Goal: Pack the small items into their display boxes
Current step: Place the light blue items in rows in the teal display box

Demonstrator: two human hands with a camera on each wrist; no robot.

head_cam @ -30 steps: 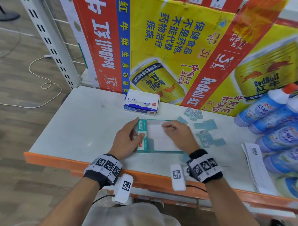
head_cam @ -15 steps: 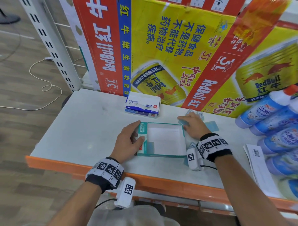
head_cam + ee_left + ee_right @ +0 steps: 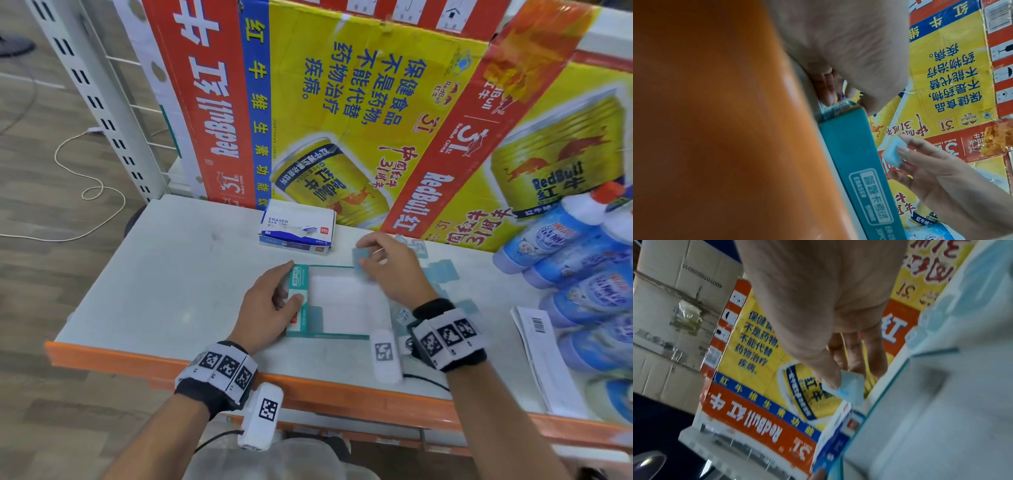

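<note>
From the head view, the teal box [image 3: 337, 301] lies open on the shelf [image 3: 164, 274]. The left hand [image 3: 274, 301] holds its left wall, thumb curled over the rim. The right hand [image 3: 390, 270] pinches a pale blue eraser [image 3: 360, 257] above the box's far right corner. More erasers [image 3: 442, 270] lie loose to the right of the box, and a white eraser carton [image 3: 297, 228] sits behind it.

In the left wrist view, the eraser [image 3: 892, 153] is caught between thumb and fingertips just beyond the box [image 3: 857, 160].

The right wrist view shows the thumb [image 3: 828, 373] pressing the eraser's [image 3: 851, 387] flat face. It looks light, small and slick in its wrapper, so gripping its broad faces seems safest.
</note>
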